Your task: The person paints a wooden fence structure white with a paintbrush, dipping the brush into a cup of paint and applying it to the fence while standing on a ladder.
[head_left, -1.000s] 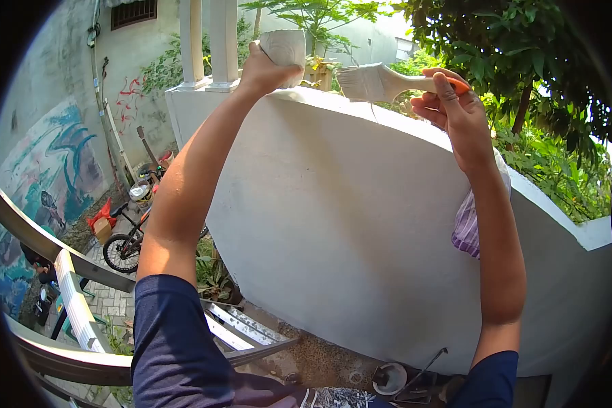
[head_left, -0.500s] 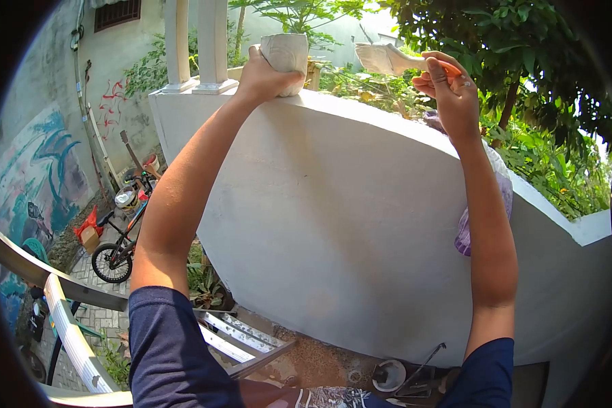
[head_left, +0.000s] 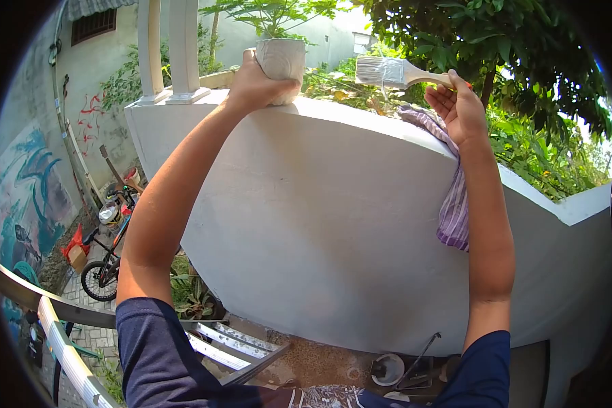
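My left hand [head_left: 255,85] is wrapped round a pale, paint-smeared cup [head_left: 283,62] at the top of a curved white wall [head_left: 306,197]. Whether the cup's base rests on the wall cannot be made out. At the right, my right hand [head_left: 464,112] grips the wooden handle of a paintbrush [head_left: 394,72], held level above the wall top. White paint coats its ferrule and bristles, which point left toward the cup. Below that hand, a purple striped cloth [head_left: 454,214] drapes over the wall.
Ladder rungs [head_left: 231,343] show below, and a metal rail [head_left: 64,340] crosses the lower left. A bicycle [head_left: 102,275] stands on the paving. Near the wall's foot is a bucket [head_left: 387,369]. Leafy plants [head_left: 537,149] grow behind the wall.
The paintbrush has turned so its broad, flat side shows, and the right hand has rotated with it. The view has shifted slightly; the left hand still holds the cup.
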Demonstrator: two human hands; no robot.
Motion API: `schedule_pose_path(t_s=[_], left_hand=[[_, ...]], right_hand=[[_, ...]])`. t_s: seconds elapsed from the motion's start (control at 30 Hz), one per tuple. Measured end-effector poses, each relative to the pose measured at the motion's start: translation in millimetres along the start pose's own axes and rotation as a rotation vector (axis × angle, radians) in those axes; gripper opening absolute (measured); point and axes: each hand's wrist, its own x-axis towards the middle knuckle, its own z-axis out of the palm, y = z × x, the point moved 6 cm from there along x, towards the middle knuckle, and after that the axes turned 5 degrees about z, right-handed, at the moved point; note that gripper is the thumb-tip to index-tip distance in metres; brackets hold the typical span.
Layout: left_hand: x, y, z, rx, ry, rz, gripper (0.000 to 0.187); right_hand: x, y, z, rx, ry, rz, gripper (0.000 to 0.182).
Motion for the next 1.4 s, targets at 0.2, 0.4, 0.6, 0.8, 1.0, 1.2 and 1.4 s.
schedule_pose_path(t_s=[0.2,0.4,0.6,0.8,1.0,1.2,1.4], left_hand=[[-1,7,15,-0.037,-0.010,0.066,0.102],[-5,5,17,-0.022,-0.019,0.039,0.103],[-10,7,17,-0.015,-0.012,0.031,0.104],[-14,9,15,-0.034,-0.010,0.023,0.104],[-14,6,18,-0.061,-0.015,0.015,0.105],[-12,3,18,-0.055,-0.012,0.009,0.106],[-13,5,18,-0.074,-0.012,0.026,0.106]], right_hand=[[15,-9,-21,0.140,0.091,0.014,0.021],[12,-13,-16,0.169,0.108,-0.030,0.039],[6,-7,5,-0.046,0.098,-0.173,0.038],[6,4,34,-0.314,0.025,-0.338,0.037],[5,13,38,-0.587,-0.016,-0.413,0.040],[12,-16,23,-0.536,0.045,-0.277,0.037],[14,-26,6,-0.427,0.131,-0.179,0.043]])
